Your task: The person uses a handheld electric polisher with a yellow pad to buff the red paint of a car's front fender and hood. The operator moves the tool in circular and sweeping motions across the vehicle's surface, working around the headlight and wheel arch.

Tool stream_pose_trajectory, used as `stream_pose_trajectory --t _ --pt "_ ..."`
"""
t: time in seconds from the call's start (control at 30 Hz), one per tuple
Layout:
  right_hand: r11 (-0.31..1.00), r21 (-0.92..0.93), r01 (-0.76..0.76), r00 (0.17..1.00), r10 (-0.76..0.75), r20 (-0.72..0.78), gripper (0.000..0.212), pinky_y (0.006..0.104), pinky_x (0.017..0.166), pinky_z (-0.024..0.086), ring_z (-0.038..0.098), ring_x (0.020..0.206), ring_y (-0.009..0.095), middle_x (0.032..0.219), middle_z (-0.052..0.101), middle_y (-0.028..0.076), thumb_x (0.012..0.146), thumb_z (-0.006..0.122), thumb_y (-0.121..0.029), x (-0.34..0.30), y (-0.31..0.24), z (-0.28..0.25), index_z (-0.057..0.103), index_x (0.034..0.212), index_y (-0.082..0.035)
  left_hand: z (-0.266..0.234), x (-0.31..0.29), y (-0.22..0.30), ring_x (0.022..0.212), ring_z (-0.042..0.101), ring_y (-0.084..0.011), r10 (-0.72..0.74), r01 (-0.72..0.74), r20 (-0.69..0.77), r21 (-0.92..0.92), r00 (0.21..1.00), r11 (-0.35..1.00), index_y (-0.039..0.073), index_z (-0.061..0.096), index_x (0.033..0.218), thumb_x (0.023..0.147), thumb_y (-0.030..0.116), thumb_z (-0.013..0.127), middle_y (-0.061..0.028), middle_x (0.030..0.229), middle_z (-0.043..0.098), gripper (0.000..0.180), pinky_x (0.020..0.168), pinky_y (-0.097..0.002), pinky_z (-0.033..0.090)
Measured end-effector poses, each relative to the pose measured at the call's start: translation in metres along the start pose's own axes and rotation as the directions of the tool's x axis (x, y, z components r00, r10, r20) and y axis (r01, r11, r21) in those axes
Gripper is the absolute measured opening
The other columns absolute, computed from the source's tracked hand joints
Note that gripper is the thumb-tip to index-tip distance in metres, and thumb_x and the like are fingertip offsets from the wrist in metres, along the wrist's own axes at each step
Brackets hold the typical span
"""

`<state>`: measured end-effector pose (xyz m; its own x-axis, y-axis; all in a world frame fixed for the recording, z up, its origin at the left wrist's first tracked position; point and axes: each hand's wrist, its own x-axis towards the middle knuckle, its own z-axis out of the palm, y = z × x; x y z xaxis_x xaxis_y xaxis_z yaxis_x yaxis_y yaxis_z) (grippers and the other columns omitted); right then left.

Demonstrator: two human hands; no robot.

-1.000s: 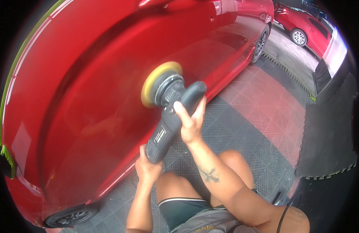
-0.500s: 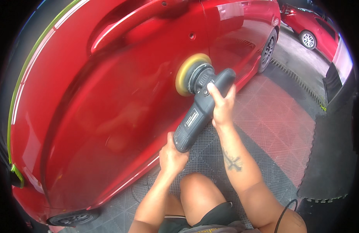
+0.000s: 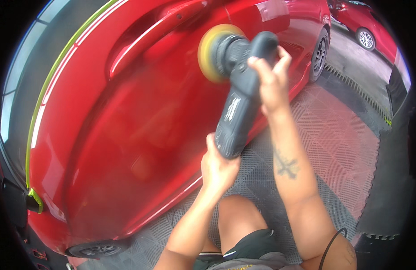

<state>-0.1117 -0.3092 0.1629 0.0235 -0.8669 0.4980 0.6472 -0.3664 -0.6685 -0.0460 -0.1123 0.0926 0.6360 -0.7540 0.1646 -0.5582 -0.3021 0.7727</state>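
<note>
Both my hands hold a black power polisher (image 3: 238, 105) against or just over the side of a red car. My left hand (image 3: 220, 170) is wrapped round the rear end of its body. At the head end, my right hand (image 3: 274, 87) grips the front handle, its thumb over the top. A round yellow foam pad (image 3: 208, 58) faces the glossy red door panel (image 3: 145, 157), right of the door handle (image 3: 158, 36). Whether the pad touches the paint cannot be made out.
Green masking tape (image 3: 36, 121) runs along the window edge at left. A rear wheel (image 3: 319, 54) stands at upper right. Grey and red grid tiles (image 3: 334, 135) cover the floor. A black cord (image 3: 329, 245) hangs over my right arm. Another red car (image 3: 374, 33) is parked beyond.
The polisher has moved up the car's side, bringing its pad nearer the door handle's level. Both hands have kept their grip and risen with it. The view has shifted slightly.
</note>
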Motion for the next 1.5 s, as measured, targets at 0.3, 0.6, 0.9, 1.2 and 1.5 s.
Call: stream_pose_trajectory --t 0.3,0.6,0.9,1.2,1.5 --pt "0.899 -0.316 0.302 0.938 -0.221 0.267 0.102 0.0563 0.113 0.05 0.058 0.134 0.05 0.145 0.054 0.033 0.085 0.091 -0.036 -0.1 -0.011 0.059 0.036 0.159 0.009 -0.009 -0.058 -0.082 0.107 0.071 -0.0235 -0.008 -0.06 -0.192 -0.345 0.981 0.937 0.004 0.05 0.133 0.083 0.003 0.082 -0.0119 0.116 0.072 0.059 0.098 -0.0397 0.056" --pt "0.982 -0.103 0.158 0.985 -0.149 0.091 0.078 0.039 0.084 0.064 0.076 0.092 0.024 0.113 0.073 0.017 0.087 0.093 -0.023 0.048 -0.022 0.005 0.042 0.14 0.002 0.031 0.014 0.046 0.109 0.076 -0.0351 -0.033 0.025 -0.052 -0.148 0.998 0.989 0.003 0.048 0.134 0.087 0.014 0.083 -0.0232 0.114 0.074 0.06 0.095 -0.0476 0.058" --pt "0.97 -0.123 0.209 0.964 -0.183 0.193 0.073 0.0381 0.088 0.063 0.073 0.101 0.021 0.118 0.071 0.016 0.088 0.092 -0.016 0.046 -0.034 0.013 0.045 0.141 0.001 0.042 0.006 0.039 0.105 0.075 -0.0285 -0.032 0.022 -0.031 -0.261 0.999 0.965 0.004 0.045 0.131 0.088 0.008 0.08 -0.0182 0.112 0.074 0.056 0.094 -0.0438 0.059" --pt "0.952 -0.104 0.289 0.923 -0.248 0.296 0.076 0.0433 0.108 0.054 0.064 0.123 0.027 0.135 0.06 0.019 0.088 0.089 -0.01 -0.019 -0.018 0.019 0.043 0.148 0.0 0.04 -0.034 -0.002 0.107 0.072 -0.0293 -0.166 0.139 -0.071 -0.289 0.984 0.947 0.005 0.047 0.132 0.082 0.005 0.079 -0.0168 0.114 0.07 0.06 0.097 -0.0437 0.057" --pt "0.944 -0.065 0.324 0.907 -0.291 0.304 0.081 0.0446 0.111 0.052 0.062 0.127 0.029 0.137 0.057 0.02 0.086 0.09 -0.012 -0.032 -0.015 0.013 0.042 0.15 0.002 0.053 -0.037 -0.02 0.104 0.069 -0.0214 -0.122 0.076 -0.149 -0.283 0.981 0.956 0.006 0.049 0.131 0.078 0.004 0.082 -0.0111 0.114 0.069 0.063 0.093 -0.0405 0.057"
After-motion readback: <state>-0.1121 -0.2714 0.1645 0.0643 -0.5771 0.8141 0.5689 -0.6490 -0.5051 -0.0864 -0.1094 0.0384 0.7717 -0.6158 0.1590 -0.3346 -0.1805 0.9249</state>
